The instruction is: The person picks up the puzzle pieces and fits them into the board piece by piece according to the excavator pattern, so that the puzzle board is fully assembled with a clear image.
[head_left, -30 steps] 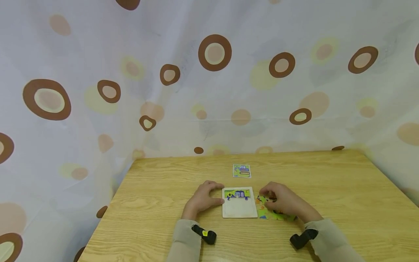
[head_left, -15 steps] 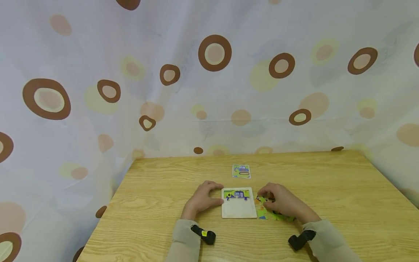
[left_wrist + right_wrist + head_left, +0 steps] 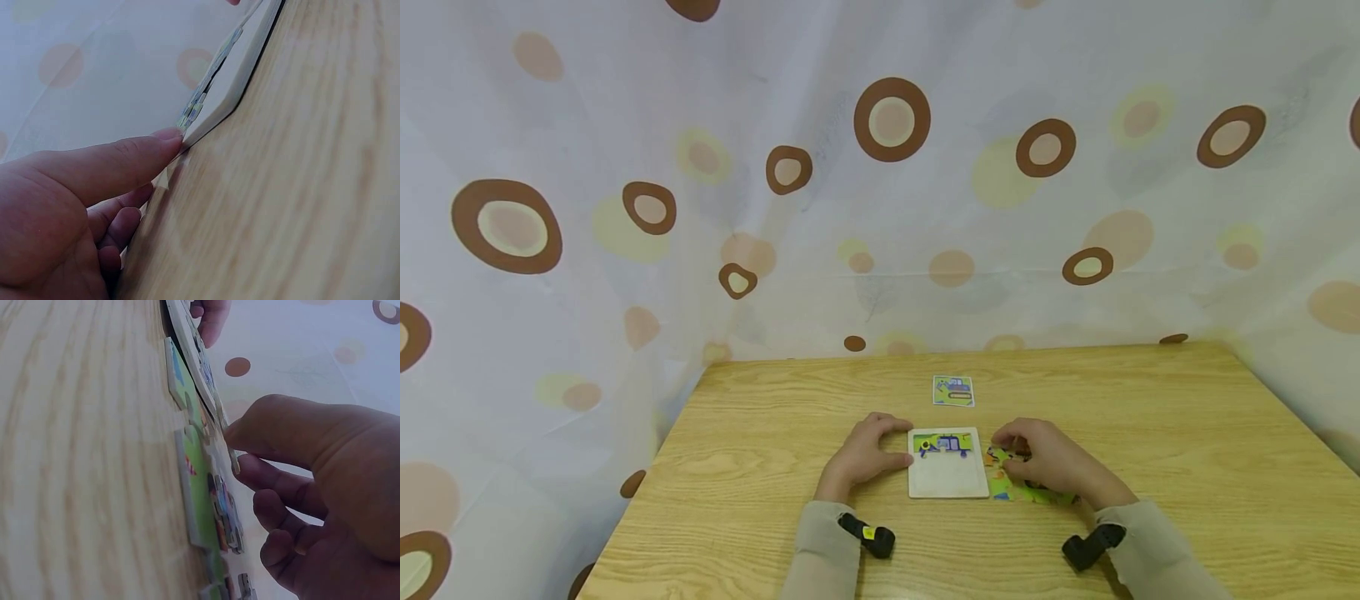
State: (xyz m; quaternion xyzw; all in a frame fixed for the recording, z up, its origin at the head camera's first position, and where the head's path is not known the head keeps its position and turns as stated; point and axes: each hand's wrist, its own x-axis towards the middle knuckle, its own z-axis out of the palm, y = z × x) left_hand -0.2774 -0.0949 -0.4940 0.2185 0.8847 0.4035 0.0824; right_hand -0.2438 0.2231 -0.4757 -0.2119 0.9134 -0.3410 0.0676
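Note:
A square white puzzle board point(image 3: 948, 482) lies flat, with a strip of joined puzzle pieces point(image 3: 946, 444) along the far side of its recess. My left hand point(image 3: 867, 451) rests at the board's left edge, its straight thumb touching the rim and its index fingertip at the far left corner. In the right wrist view, my right hand point(image 3: 350, 469) pinches a thin puzzle piece point(image 3: 235, 464) between thumb and index finger; its picture is turned away. Beneath and beside that hand lie several loose green puzzle pieces point(image 3: 1002, 486), partly hidden by it.
Behind the board lies a small picture card point(image 3: 953, 391) of a vehicle. The wooden table point(image 3: 760, 433) ends at a curtain point(image 3: 820, 317) with brown rings at the back and sides. Each wrist wears a black camera, such as the left camera point(image 3: 878, 543).
Both hands stay almost where they were. The right hand has shifted very slightly left toward the board; the board and its pieces look the same.

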